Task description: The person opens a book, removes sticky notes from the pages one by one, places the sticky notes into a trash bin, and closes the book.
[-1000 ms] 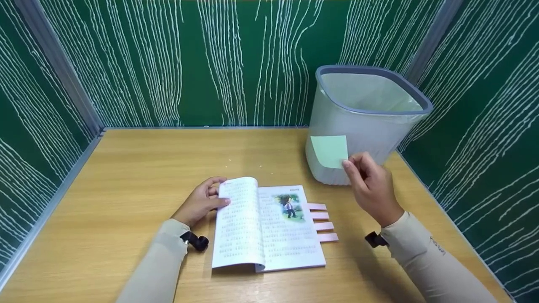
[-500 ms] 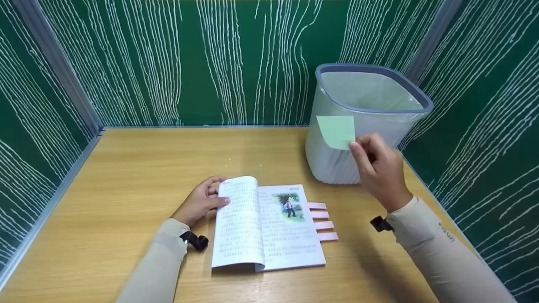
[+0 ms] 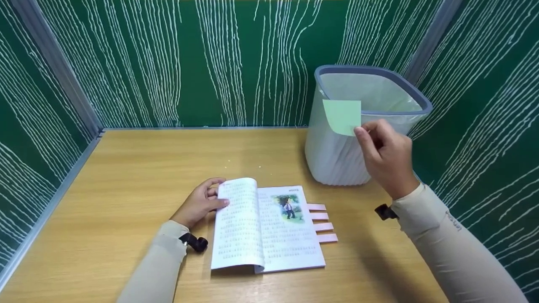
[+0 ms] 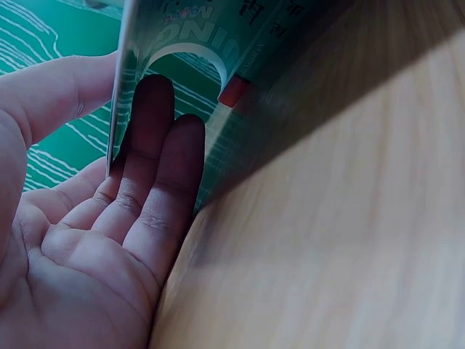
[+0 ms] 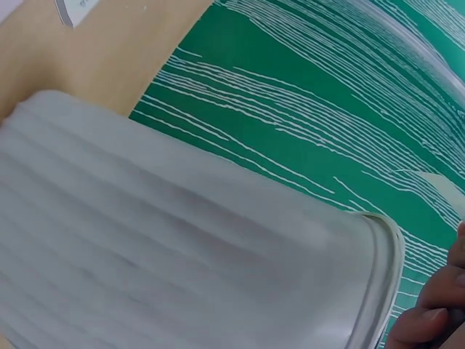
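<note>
An open book (image 3: 288, 244) lies on the table, its left-hand pages raised in a curve. My left hand (image 3: 198, 205) grips the left edge of those pages, thumb on the printed face and fingers behind; the left wrist view shows the fingers (image 4: 156, 171) against the green cover (image 4: 196, 33). My right hand (image 3: 389, 158) pinches a light green sticky note (image 3: 344, 115) by its lower right corner, in front of the trash bin (image 3: 337, 158). The note overlaps the bin's near rim in the head view. Several pink page tabs (image 3: 323, 227) stick out from the book's right side.
The bin, lined with a clear bag and topped by a grey rim (image 3: 374, 69), stands at the back right of the wooden table (image 3: 168, 155). Tiny white scraps (image 3: 260, 167) lie behind the book. Green panels (image 3: 147, 63) with white lines enclose the back and sides.
My right hand has risen and moved slightly right with the sticky note, from low on the bin's side up to its rim. The left hand and book stay in place.
</note>
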Tool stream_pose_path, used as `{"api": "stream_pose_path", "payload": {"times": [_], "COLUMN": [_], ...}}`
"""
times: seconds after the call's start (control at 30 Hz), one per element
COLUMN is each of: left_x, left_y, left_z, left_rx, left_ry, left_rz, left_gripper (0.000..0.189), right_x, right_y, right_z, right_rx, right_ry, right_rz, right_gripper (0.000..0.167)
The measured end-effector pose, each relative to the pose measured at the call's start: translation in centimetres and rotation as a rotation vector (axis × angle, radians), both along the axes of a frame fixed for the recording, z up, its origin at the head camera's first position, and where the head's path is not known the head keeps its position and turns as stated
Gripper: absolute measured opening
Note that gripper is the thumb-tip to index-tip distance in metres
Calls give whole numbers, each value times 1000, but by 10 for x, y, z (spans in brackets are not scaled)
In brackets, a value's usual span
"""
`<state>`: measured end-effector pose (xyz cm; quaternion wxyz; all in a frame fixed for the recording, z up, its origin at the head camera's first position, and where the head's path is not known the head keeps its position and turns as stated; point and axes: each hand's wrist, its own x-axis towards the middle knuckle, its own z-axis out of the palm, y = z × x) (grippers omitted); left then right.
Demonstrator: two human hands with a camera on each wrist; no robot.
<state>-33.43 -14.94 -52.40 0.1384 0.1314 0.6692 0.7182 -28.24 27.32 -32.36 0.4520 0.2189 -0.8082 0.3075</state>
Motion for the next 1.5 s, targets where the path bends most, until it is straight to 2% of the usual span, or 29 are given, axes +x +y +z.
{"api": "stream_pose_path", "payload": {"times": [0.1,0.23,0.43,0.63,1.03,1.23,1.5], "left_x": [0,2,3,2,3,3,3], "left_y": [0,-1,-1,0,1,0,0], "left_z": [0,1,3,4,4,5,3], "left_rx": [-3,-19,-27,-21,-16,-38,-49], "left_ry": [-6,-14,-18,-13,-13,1,1], "left_rz": [3,6,10,7,7,-3,0], "left_gripper": [73,75,77,76,74,75,73], "right_x": [2,-2,-15,-19,-20,-22,-22], "right_y": [-2,1,10,14,14,16,18], "right_z": [7,14,18,21,31,34,39], "right_rx": [-12,-19,-53,-45,-20,0,-42], "right_ry": [13,32,46,52,42,64,5], "right_rz": [-6,-21,-36,-46,-97,-115,-171], "right_gripper": [10,10,19,26,26,20,27]}}
